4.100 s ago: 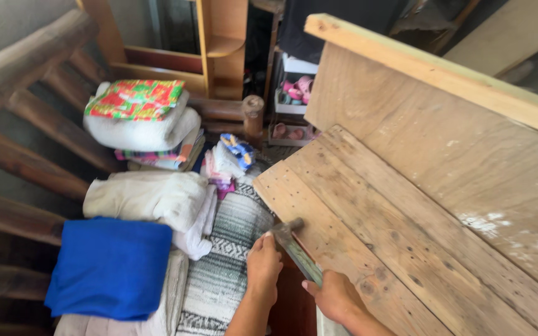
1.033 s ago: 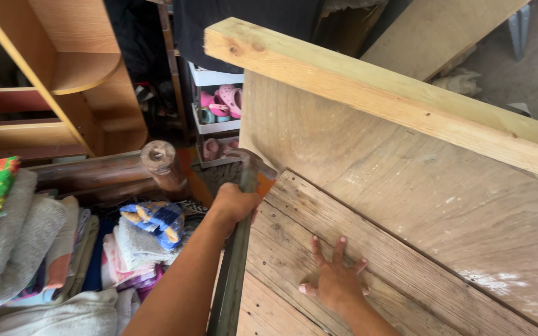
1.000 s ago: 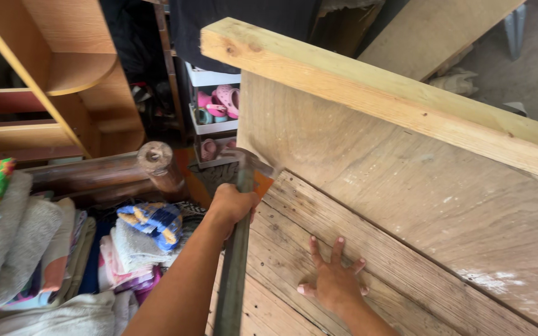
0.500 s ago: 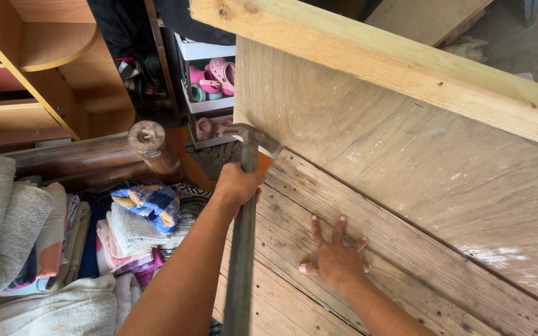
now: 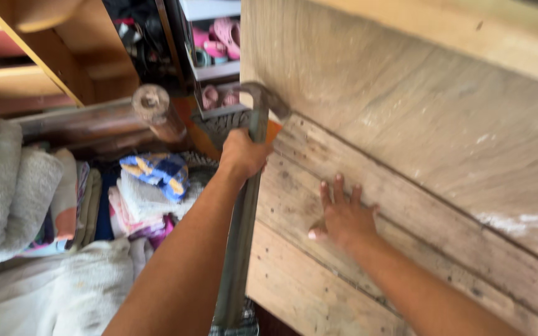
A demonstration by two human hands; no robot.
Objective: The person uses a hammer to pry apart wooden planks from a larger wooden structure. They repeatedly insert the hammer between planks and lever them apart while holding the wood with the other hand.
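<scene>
the left hand [image 5: 241,154] is clenched tight around the neck of a long grey metal claw hammer [image 5: 244,205], just below its head. the hammer head sits at the corner where the weathered wooden plank panel [image 5: 319,249] meets the upright plywood board [image 5: 406,106]. the right hand [image 5: 342,216] lies flat on the planks, fingers spread wide, holding nothing. to the left are stacked folded towels and cloths [image 5: 147,199] and a round-ended wooden log post [image 5: 155,112]; the picture is slightly blurred.

long grey metal bar [image 5: 244,205] with curved claw head, standing near-upright mid-frame, head hooked at plank [image 5: 319,186] corner, upper centre.
</scene>
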